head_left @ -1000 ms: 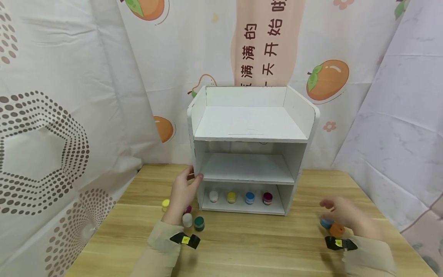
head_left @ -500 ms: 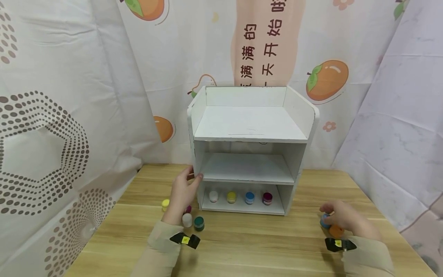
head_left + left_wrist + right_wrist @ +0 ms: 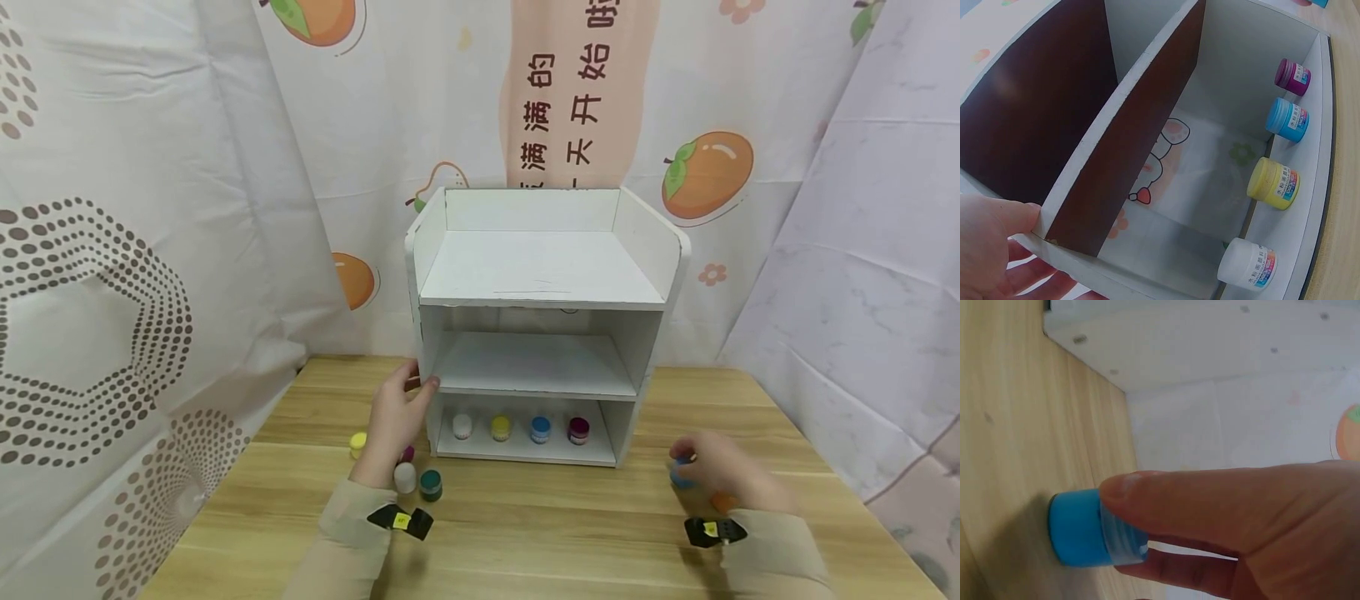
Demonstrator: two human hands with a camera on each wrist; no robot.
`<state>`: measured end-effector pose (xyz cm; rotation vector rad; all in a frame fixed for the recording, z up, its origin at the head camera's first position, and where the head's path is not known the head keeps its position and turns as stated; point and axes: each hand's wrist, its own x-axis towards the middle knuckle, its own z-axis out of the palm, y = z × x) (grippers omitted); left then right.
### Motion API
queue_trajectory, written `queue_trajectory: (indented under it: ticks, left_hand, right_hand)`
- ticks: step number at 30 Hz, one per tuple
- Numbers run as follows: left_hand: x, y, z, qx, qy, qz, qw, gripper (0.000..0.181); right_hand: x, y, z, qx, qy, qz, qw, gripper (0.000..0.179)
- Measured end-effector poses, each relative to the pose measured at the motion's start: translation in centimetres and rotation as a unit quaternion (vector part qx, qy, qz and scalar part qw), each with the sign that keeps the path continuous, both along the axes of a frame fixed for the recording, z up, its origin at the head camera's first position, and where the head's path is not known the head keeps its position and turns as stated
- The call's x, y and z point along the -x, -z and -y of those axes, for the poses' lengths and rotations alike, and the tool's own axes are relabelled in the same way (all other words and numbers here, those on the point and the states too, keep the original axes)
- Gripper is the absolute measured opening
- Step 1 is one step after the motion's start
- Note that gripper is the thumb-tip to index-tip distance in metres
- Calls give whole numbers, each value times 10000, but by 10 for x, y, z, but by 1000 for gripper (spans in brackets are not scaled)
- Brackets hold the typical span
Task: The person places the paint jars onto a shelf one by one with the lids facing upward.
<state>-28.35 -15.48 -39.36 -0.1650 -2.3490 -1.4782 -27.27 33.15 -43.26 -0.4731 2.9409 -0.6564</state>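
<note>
A white shelf unit (image 3: 543, 392) stands on the table. My left hand (image 3: 397, 417) holds its left side panel, thumb at the front edge of the middle board and fingers outside the panel. My right hand (image 3: 731, 471) pinches a blue paint jar (image 3: 1079, 528) by its lid end between thumb and fingers; the jar is tipped in the right wrist view, close over the wood. On the bottom shelf stand a white paint jar (image 3: 1247, 264), a yellow paint jar (image 3: 1274, 182), a blue-lidded paint jar (image 3: 540, 429) and a purple paint jar (image 3: 1292, 77), in a row.
An orange jar (image 3: 723, 502) sits beside my right hand, partly covered by it. Near my left forearm are a yellow jar (image 3: 358, 443), a white jar (image 3: 405, 477), a dark green jar (image 3: 431, 485) and a partly hidden purple jar (image 3: 407, 454). A printed curtain (image 3: 375, 100) hangs behind.
My right hand came down to the blue jar beside the orange one, took hold of it and moved it left, away from the orange jar. My left hand stayed on the shelf unit.
</note>
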Motion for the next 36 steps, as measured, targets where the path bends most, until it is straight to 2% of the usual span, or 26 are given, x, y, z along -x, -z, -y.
queue_trajectory:
  ticks: [6, 15, 20, 26, 36]
  left_hand:
    - [0, 0, 0, 0, -9, -3, 10000, 44]
    - [-1, 1, 0, -15, -10, 18, 10000, 45]
    - [0, 1, 0, -12, -16, 20, 10000, 46]
    - [0, 1, 1, -32, -12, 15, 10000, 45]
    - [0, 1, 1, -14, -17, 31, 10000, 45]
  right_hand:
    - [4, 3, 14, 102, -196, -109, 9997, 23]
    - [3, 5, 17, 158, -185, -161, 9996, 31]
    - [-1, -2, 16, 263, -32, 48, 9996, 39]
    - [-5, -11, 18, 405, 5, 291, 9988, 36]
    - [-2, -5, 18, 187, -181, -77, 9996, 27]
